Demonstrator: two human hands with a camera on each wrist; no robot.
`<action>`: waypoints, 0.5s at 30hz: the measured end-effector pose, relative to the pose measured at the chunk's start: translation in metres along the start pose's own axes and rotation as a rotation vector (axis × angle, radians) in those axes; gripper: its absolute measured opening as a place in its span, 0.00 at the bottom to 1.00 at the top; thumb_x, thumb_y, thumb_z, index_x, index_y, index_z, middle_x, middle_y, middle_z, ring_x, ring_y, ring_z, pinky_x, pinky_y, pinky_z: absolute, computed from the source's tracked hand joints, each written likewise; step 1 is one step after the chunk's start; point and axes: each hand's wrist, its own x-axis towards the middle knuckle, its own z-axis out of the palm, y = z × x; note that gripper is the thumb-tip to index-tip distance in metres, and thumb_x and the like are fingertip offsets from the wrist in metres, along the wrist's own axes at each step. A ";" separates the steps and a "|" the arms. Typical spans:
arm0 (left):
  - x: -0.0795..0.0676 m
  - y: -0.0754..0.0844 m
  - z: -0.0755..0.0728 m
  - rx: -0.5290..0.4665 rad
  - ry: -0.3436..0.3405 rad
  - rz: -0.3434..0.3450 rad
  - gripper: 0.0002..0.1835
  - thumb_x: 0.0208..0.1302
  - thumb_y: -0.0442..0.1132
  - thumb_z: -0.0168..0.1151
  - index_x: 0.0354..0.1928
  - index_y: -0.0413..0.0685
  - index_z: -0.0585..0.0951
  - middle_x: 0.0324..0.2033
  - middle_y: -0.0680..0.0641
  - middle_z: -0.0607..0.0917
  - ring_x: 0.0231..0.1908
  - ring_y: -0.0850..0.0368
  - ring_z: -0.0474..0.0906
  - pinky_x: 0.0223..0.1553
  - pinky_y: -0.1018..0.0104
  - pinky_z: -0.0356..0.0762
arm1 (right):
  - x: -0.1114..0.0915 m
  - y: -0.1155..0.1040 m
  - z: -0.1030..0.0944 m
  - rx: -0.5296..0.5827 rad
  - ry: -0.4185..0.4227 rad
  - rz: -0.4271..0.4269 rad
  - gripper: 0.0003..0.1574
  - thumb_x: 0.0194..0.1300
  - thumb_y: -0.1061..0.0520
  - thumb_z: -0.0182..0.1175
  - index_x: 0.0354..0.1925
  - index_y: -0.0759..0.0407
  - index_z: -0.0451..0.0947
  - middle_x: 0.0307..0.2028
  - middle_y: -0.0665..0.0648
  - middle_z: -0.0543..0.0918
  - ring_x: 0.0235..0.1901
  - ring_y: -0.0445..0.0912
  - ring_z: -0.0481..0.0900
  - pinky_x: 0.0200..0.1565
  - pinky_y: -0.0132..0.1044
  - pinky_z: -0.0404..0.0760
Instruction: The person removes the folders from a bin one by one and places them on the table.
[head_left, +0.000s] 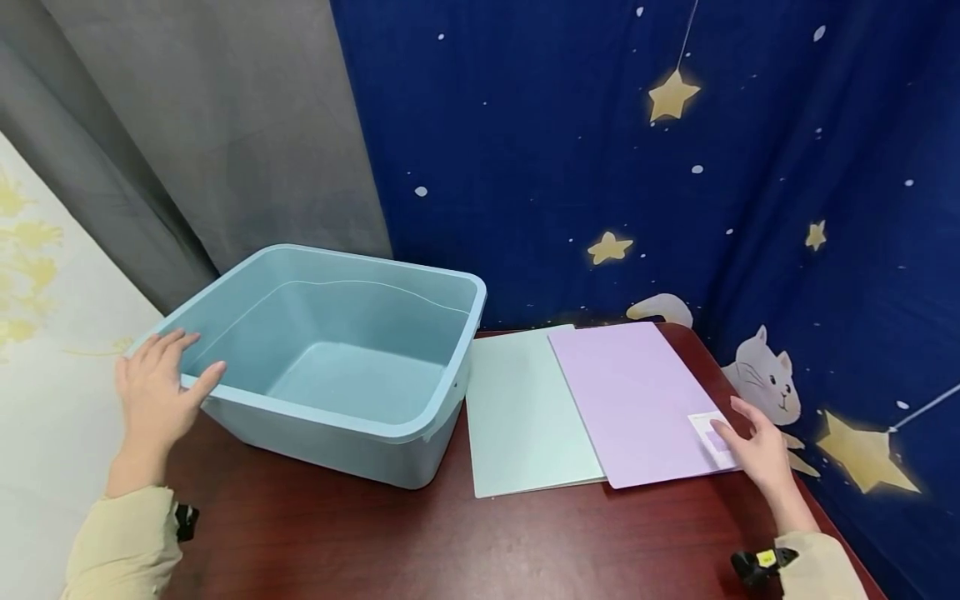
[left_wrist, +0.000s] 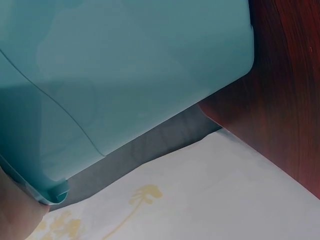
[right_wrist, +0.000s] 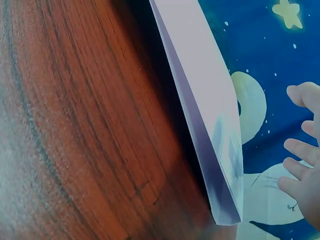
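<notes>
A large light-blue plastic bin [head_left: 322,404] stands on the left of the table. My left hand [head_left: 157,387] is at its near-left corner, fingers over the rim and thumb spread; in the left wrist view part of the hand [left_wrist: 17,210] shows beside the rim. A lilac folder [head_left: 622,392] with a white label [head_left: 711,433] partly overlaps a pale-green folder [head_left: 525,408]. My right hand [head_left: 761,450] is by the label corner, thumb and fingers apart. In the right wrist view the fingers are spread, apart from the lilac folder [right_wrist: 200,90].
Both folders lie on a dark red-brown wooden table [head_left: 480,550], just right of the bin. Behind hang a grey curtain [head_left: 225,125] and a navy curtain [head_left: 525,167] with stars and a cat. White patterned cloth [head_left: 52,417] is at the left.
</notes>
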 end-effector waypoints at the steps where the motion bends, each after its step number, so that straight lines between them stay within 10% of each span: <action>1: 0.000 0.000 0.000 0.005 -0.007 0.000 0.32 0.56 0.54 0.55 0.53 0.33 0.72 0.55 0.30 0.70 0.60 0.33 0.56 0.56 0.36 0.38 | -0.001 -0.006 -0.001 -0.009 -0.013 -0.010 0.40 0.62 0.48 0.56 0.63 0.71 0.57 0.59 0.76 0.62 0.59 0.70 0.57 0.55 0.64 0.55; 15: 0.009 0.004 -0.004 0.087 -0.050 0.062 0.34 0.53 0.54 0.59 0.54 0.33 0.72 0.54 0.30 0.70 0.58 0.35 0.61 0.58 0.42 0.49 | 0.010 -0.032 -0.003 -0.115 -0.107 -0.199 0.45 0.63 0.48 0.53 0.68 0.66 0.48 0.63 0.76 0.55 0.60 0.72 0.51 0.55 0.68 0.48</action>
